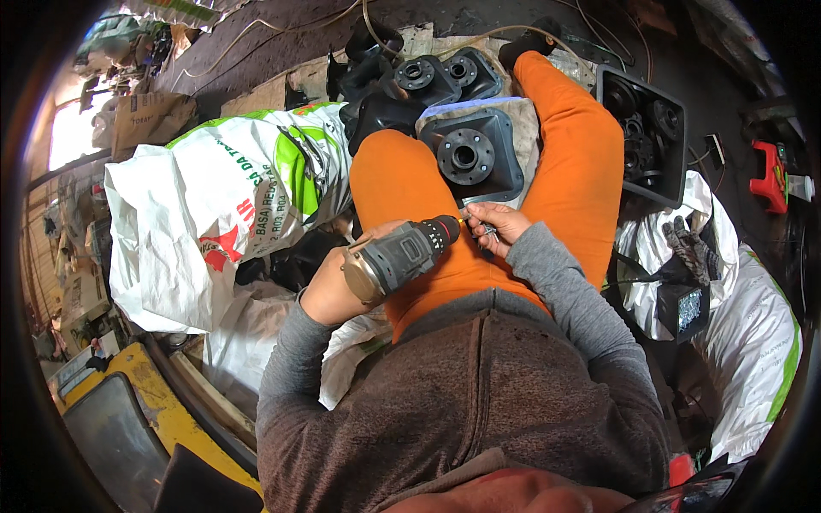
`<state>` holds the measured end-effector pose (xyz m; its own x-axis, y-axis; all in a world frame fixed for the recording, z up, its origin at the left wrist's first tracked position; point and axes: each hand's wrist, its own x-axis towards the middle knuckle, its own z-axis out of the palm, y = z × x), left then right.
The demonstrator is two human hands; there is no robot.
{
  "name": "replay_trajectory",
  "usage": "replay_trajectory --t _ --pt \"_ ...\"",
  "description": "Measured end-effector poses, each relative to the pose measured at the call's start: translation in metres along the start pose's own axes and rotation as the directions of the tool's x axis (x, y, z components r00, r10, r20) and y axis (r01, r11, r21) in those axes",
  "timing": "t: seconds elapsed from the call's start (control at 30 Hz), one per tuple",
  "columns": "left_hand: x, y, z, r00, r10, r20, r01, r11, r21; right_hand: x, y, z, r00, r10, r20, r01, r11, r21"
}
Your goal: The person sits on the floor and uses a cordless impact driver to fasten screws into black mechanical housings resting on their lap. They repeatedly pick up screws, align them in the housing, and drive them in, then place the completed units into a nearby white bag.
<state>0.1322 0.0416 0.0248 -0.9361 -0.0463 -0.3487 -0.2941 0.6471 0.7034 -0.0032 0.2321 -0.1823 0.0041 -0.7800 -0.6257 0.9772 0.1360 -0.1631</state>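
My left hand [335, 286] is wrapped round a grey cordless drill [400, 259], which lies across my lap with its chuck pointing right. At the tip of the chuck, my right hand [503, 226] is closed in a pinch on small shiny metal pieces that look like screws. Just beyond both hands, between my thighs, a black plastic housing [506, 181] with a round, holed flange [465, 156] rests on a light cloth [527, 128]. Neither hand touches the housing.
More black housings [418, 74] lie beyond my knees. A black crate [682, 171] at the right holds round dark parts. White sacks [162, 248] flank me on the left. To the right are a work glove [689, 250], a small lamp [684, 309] and a red tool [769, 177].
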Motion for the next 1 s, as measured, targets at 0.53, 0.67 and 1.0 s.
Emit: replay_trajectory --t 0.53,0.67,1.0 --pt "0.057 -0.022 -0.022 0.99 -0.14 0.027 0.135 0.981 0.141 0.034 0.001 -0.012 0.803 -0.282 -0.526 0.399 0.909 0.122" --pt "0.065 -0.025 -0.021 0.986 -0.158 0.052 0.147 0.976 0.163 0.039 -0.019 -0.009 0.759 -0.386 -0.524 0.451 0.893 -0.004" --pt "0.098 -0.008 -0.025 0.917 -0.342 0.205 0.257 0.9 0.353 0.064 -0.018 -0.019 0.669 -0.561 -0.487 0.395 0.824 -0.406"
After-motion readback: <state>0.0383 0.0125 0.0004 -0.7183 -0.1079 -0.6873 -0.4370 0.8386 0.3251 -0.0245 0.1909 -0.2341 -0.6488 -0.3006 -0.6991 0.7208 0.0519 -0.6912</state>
